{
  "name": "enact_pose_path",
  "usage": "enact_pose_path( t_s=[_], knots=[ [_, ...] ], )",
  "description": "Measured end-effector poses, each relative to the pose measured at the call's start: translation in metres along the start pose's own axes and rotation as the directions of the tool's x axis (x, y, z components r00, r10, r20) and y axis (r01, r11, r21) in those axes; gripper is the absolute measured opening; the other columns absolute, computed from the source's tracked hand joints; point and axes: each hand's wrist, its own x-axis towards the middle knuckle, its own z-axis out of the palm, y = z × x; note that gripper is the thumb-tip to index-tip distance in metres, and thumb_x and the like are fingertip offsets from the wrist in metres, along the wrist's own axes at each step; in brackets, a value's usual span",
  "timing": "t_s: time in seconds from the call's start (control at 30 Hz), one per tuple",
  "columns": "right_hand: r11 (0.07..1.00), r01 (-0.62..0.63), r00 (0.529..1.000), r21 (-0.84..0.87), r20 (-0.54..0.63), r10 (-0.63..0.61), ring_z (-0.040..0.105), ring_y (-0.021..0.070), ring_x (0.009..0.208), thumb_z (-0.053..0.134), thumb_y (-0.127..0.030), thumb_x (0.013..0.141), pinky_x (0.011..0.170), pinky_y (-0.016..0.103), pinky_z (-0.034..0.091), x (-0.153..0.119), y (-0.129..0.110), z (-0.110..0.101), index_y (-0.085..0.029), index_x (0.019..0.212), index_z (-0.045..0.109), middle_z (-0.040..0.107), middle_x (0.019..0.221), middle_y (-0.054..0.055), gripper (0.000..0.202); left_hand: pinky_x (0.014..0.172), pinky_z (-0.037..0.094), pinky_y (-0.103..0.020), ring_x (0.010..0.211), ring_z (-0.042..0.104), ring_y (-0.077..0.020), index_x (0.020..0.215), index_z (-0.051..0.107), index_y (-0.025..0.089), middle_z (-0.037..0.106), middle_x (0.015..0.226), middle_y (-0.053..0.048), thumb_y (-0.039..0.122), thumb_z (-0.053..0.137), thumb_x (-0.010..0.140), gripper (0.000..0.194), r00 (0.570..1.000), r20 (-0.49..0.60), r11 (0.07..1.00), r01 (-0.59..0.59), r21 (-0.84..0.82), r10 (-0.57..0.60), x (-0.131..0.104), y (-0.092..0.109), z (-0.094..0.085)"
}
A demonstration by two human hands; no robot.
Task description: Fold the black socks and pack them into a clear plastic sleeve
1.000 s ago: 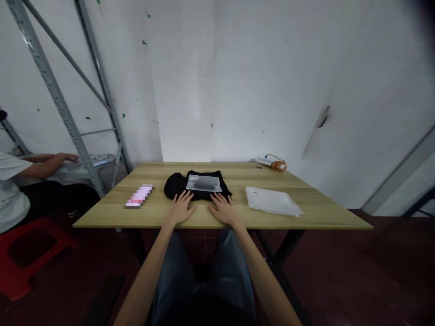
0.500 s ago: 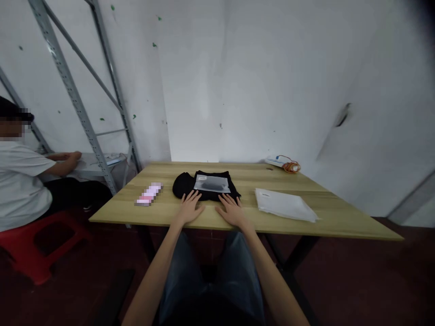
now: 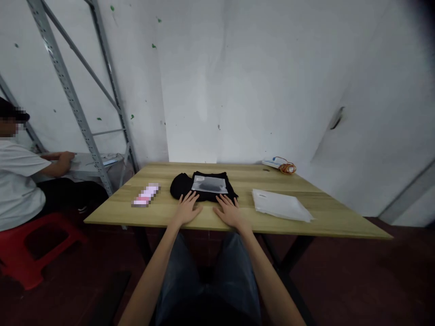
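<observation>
My left hand (image 3: 186, 210) lies flat on the table with spread fingers, its fingertips at the near edge of a folded black cloth item (image 3: 181, 186). Palm down to its right rests my right hand (image 3: 229, 213), fingers apart, the tips touching the same black cloth. Neither hand grips anything. On top of the cloth lies a clear plastic bag (image 3: 210, 184) with a small white label and something dark showing through it. The exact kind of the black item cannot be made out.
A stack of whitish plastic bags (image 3: 281, 205) lies right of my hands on the wooden table (image 3: 163, 217). A blurred-out phone-like object (image 3: 147, 195) is at the left. An orange cord (image 3: 287, 168) sits by a power strip at the back. A person (image 3: 20, 181) sits left, near a metal rack (image 3: 73, 97).
The view has shifted slightly, so everything appears a little further left. Both hands keep their places at the edge of the black cloth.
</observation>
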Motion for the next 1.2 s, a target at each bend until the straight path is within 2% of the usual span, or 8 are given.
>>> enact_pose_path(
  t_s=[0.27,0.37,0.47,0.53,0.63,0.77,1.03,1.2],
  knots=[
    [1.000,0.002,0.999,0.013,-0.032,-0.002,0.030,0.0283,0.161,0.040,-0.055,0.109,0.132,0.059,0.008,-0.003,-0.002,-0.002,-0.024,0.164,0.044,0.040,0.171,0.010,0.063,0.134,0.013,-0.058,0.164,0.023,-0.0261,0.162,0.046,0.026,0.036,0.173,-0.007,0.056,0.046,0.106,0.063,1.000,0.006,1.000,-0.011,0.006,0.011,0.001,-0.001,0.001],
    [0.999,-0.027,0.988,0.028,-0.155,0.031,0.044,0.0290,0.153,0.037,-0.050,0.111,0.131,0.058,0.015,0.004,-0.002,-0.011,-0.025,0.155,0.055,0.055,0.161,0.010,0.055,0.134,0.013,-0.058,0.164,0.024,-0.0264,0.161,0.046,0.026,0.038,0.173,-0.007,0.056,0.046,0.106,0.063,1.000,0.004,1.000,-0.009,0.008,0.009,0.001,-0.001,0.001],
    [1.000,-0.018,0.967,0.012,-0.255,0.020,0.054,0.0281,0.143,0.037,-0.046,0.111,0.129,0.048,0.023,0.028,-0.003,-0.023,-0.023,0.153,0.057,0.060,0.155,0.012,0.052,0.134,0.014,-0.059,0.164,0.025,-0.0267,0.161,0.047,0.026,0.038,0.172,-0.007,0.057,0.047,0.105,0.063,1.000,-0.008,1.000,-0.018,0.010,0.018,0.001,-0.002,0.003],
    [0.999,0.038,0.976,-0.033,-0.214,-0.045,0.053,0.0292,0.145,0.045,-0.045,0.108,0.127,0.044,0.029,0.051,-0.007,-0.028,-0.020,0.158,0.051,0.055,0.160,0.014,0.056,0.133,0.014,-0.059,0.164,0.025,-0.0269,0.160,0.048,0.026,0.039,0.172,-0.008,0.057,0.047,0.105,0.063,1.000,-0.016,1.000,-0.023,0.015,0.023,0.001,-0.003,0.004],
    [0.989,0.130,0.988,-0.073,-0.072,-0.136,0.045,0.0327,0.151,0.056,-0.049,0.103,0.124,0.046,0.033,0.081,-0.014,-0.032,-0.017,0.165,0.039,0.044,0.168,0.016,0.072,0.133,0.014,-0.059,0.163,0.027,-0.0266,0.160,0.049,0.026,0.040,0.171,-0.008,0.057,0.047,0.106,0.062,0.999,-0.025,0.999,-0.028,0.022,0.028,0.002,-0.005,0.006],
    [0.979,0.178,0.984,-0.098,0.046,-0.174,0.040,0.0336,0.155,0.061,-0.050,0.100,0.123,0.049,0.036,0.101,-0.025,-0.030,-0.021,0.167,0.036,0.040,0.171,0.014,0.077,0.133,0.014,-0.059,0.163,0.026,-0.0258,0.159,0.049,0.028,0.040,0.171,-0.008,0.057,0.046,0.106,0.061,0.999,-0.020,0.999,-0.028,0.028,0.029,0.002,-0.005,0.005],
    [0.967,0.179,0.984,-0.181,0.017,-0.179,0.064,0.0348,0.130,0.055,-0.023,0.100,0.108,0.045,0.049,0.104,-0.033,-0.038,-0.016,0.158,0.049,0.065,0.146,0.019,0.059,0.133,0.015,-0.059,0.164,0.026,-0.0271,0.157,0.051,0.025,0.039,0.172,-0.009,0.056,0.044,0.107,0.059,1.000,-0.008,0.998,-0.030,0.055,0.030,0.001,-0.003,0.003],
    [0.971,0.125,0.986,-0.203,-0.082,-0.144,0.063,0.0297,0.131,0.037,-0.018,0.107,0.107,0.039,0.048,0.104,-0.024,-0.058,-0.017,0.148,0.059,0.069,0.141,0.017,0.046,0.133,0.015,-0.059,0.162,0.029,-0.0276,0.155,0.054,0.027,0.042,0.171,-0.008,0.058,0.045,0.106,0.059,0.999,-0.028,0.999,-0.025,0.036,0.026,0.001,-0.002,0.004]
  ],
)
